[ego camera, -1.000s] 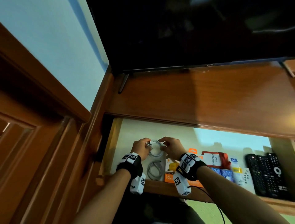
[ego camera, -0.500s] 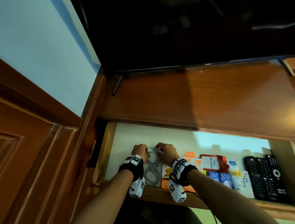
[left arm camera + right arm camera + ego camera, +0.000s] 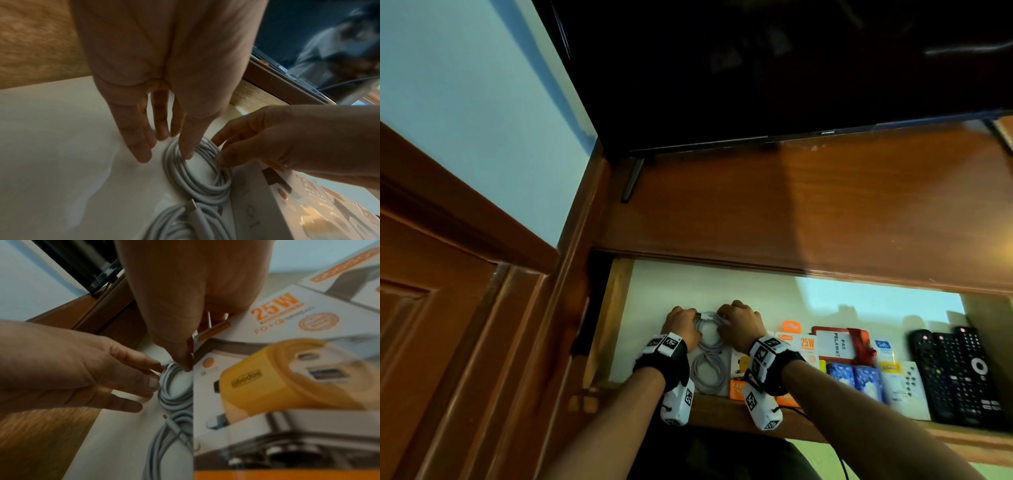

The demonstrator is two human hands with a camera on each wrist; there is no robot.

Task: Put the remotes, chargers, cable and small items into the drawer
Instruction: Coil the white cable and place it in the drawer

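Note:
A coiled white cable (image 3: 709, 327) (image 3: 205, 183) (image 3: 174, 400) lies on the white floor of the open drawer (image 3: 688, 287), near its left end. My left hand (image 3: 680, 322) (image 3: 164, 151) has straight fingers; its thumb tip presses the coil's left side and the other tips touch the floor beside it. My right hand (image 3: 739, 320) (image 3: 185, 340) pinches the coil's right edge with bent fingers. A second coiled cable (image 3: 709, 371) (image 3: 185, 224) lies just in front. Charger boxes (image 3: 806, 346) (image 3: 287, 318) and black remotes (image 3: 959, 373) lie to the right.
A red card holder (image 3: 835, 342), blue packets (image 3: 856, 377) and a white remote (image 3: 907, 383) sit between the boxes and the remotes. A television (image 3: 756, 68) stands on the wooden top (image 3: 791, 205) above the drawer. A wooden cabinet door (image 3: 448, 325) stands at the left.
Both hands have come down with the coiled cable, which now lies flat on the drawer floor behind the second coil. My left fingers have straightened.

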